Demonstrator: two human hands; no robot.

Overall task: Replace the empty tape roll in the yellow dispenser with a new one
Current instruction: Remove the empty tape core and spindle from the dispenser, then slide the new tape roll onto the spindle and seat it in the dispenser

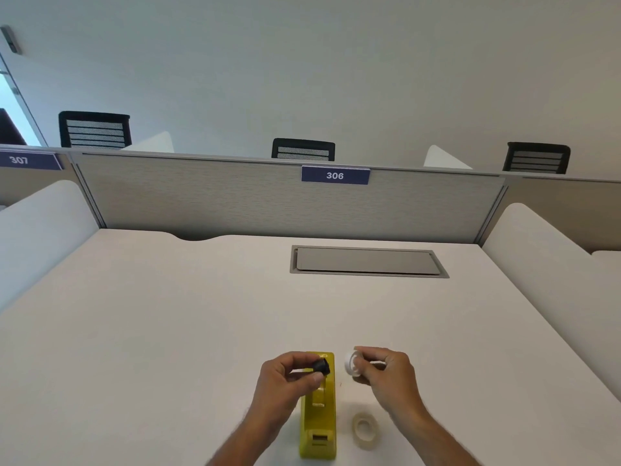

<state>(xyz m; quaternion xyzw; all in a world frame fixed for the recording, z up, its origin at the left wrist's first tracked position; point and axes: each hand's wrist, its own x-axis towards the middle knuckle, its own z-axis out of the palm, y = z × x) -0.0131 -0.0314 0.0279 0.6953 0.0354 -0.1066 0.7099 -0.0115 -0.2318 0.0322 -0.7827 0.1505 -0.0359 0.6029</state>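
The yellow tape dispenser point(318, 428) stands on the white desk point(168, 331), lengthwise toward me, its roll bay showing no roll. My left hand point(285, 378) holds the black spindle hub point(322, 365) just above the dispenser's far end. My right hand point(386, 373) pinches the empty white tape core point(353, 363) in the air to the dispenser's right, apart from the hub. A new roll of clear tape point(365, 430) lies flat on the desk, right of the dispenser and below my right wrist.
A grey cable hatch point(368, 261) is set flush in the desk further back. A fabric divider with a "306" label point(335, 175) closes the far edge. White side screens point(537, 250) flank the desk; black chairs stand beyond.
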